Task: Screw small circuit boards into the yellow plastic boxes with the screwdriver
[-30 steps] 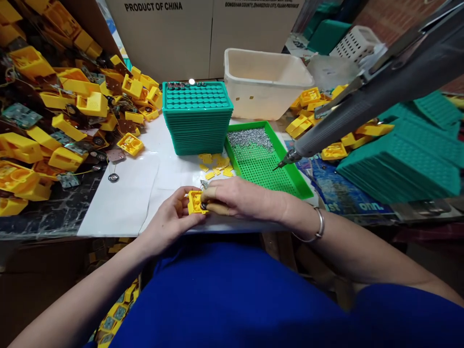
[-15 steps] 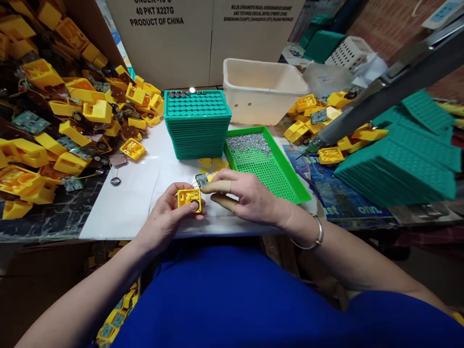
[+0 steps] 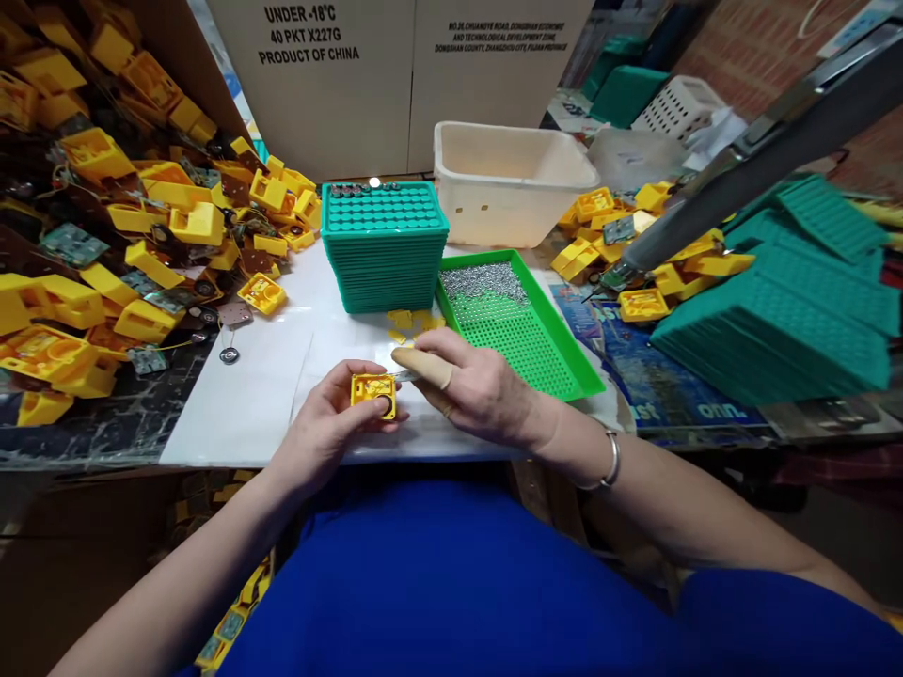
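Note:
My left hand [image 3: 331,414] is closed around a small yellow plastic housing [image 3: 363,388], its open side facing up. The thumb presses near a round black speaker [image 3: 385,405] in the housing's lower right corner. Just to the right, my right hand [image 3: 472,385] pinches a small circuit board [image 3: 403,374], now seen nearly edge-on. Beige finger covers are on some of this hand's fingers. Thin wires run between the board and the housing. The fingers hide much of the board.
Behind my hands stands a stack of teal trays [image 3: 385,268]. A green perforated tray [image 3: 543,353] with small screws [image 3: 486,280] lies to the right. Yellow housings [image 3: 198,224] pile up at left. An electric screwdriver [image 3: 656,240] hangs at right, near more teal trays [image 3: 783,301].
My right hand has tilted the circuit board from face-on to nearly edge-on beside the housing, and its fingers have closed together. The left hand keeps hold of the housing; the view has shifted slightly.

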Action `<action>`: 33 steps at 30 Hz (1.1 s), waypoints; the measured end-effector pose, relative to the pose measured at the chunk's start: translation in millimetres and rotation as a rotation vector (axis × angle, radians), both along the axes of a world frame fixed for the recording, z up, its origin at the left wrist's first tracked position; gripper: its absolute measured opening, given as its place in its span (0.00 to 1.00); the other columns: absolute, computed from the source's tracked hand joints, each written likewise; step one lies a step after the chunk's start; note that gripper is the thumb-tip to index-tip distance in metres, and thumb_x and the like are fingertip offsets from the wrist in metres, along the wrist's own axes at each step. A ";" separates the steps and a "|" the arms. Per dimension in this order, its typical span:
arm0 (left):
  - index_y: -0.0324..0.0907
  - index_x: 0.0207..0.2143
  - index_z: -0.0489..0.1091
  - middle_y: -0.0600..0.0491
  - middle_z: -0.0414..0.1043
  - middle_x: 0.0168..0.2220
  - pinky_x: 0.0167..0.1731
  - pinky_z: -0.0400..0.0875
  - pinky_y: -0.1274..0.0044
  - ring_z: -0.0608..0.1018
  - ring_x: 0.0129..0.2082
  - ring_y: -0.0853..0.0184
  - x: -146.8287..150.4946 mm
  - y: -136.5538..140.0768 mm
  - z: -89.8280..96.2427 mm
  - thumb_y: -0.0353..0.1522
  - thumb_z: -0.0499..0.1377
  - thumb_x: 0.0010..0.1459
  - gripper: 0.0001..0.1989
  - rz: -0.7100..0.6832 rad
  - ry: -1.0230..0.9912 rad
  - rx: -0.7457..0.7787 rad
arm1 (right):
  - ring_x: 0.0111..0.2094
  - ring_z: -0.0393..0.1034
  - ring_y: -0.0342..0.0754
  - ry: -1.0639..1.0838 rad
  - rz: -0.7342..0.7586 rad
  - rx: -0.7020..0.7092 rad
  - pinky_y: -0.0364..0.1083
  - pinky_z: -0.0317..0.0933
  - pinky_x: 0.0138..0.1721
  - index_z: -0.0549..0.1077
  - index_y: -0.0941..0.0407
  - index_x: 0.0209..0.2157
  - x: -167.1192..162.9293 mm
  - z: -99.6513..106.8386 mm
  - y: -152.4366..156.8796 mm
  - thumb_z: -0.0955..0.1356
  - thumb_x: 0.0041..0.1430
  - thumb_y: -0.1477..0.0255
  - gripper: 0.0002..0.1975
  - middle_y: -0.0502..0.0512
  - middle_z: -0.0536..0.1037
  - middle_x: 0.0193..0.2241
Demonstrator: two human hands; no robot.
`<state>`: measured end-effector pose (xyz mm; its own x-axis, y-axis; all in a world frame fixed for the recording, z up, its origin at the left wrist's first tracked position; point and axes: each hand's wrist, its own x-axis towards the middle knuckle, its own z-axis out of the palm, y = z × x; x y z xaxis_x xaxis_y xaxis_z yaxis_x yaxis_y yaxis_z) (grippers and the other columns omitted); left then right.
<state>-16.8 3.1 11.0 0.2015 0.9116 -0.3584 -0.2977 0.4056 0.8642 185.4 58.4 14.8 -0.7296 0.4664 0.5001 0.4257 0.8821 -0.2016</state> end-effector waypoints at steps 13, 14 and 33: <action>0.42 0.42 0.68 0.51 0.79 0.36 0.34 0.73 0.75 0.80 0.34 0.64 11.6 9.2 -5.3 0.31 0.65 0.48 0.18 0.174 -0.114 -0.009 | 0.35 0.71 0.42 0.416 0.200 -0.599 0.45 0.70 0.41 0.73 0.60 0.49 -14.8 -10.3 -28.4 0.67 0.61 0.75 0.14 0.57 0.78 0.36; 0.42 0.42 0.67 0.51 0.79 0.36 0.34 0.73 0.75 0.80 0.33 0.64 11.3 10.0 -3.7 0.33 0.65 0.49 0.17 0.167 -0.120 -0.024 | 0.37 0.71 0.43 0.396 0.215 -0.596 0.46 0.71 0.42 0.72 0.60 0.50 -14.5 -11.6 -29.5 0.67 0.61 0.76 0.15 0.57 0.78 0.37; 0.42 0.43 0.72 0.51 0.77 0.39 0.39 0.76 0.72 0.79 0.38 0.64 12.0 0.4 -14.6 0.32 0.62 0.54 0.13 -0.008 -0.142 -0.018 | 0.40 0.72 0.45 0.166 -0.074 -0.524 0.45 0.66 0.45 0.72 0.60 0.44 -12.1 -2.5 -18.0 0.64 0.65 0.74 0.08 0.57 0.79 0.38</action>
<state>-4.7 3.5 -3.6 0.2586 0.9035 -0.3418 -0.4134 0.4233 0.8062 173.3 40.4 12.2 -0.6165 0.7309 0.2927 0.4078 0.6145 -0.6753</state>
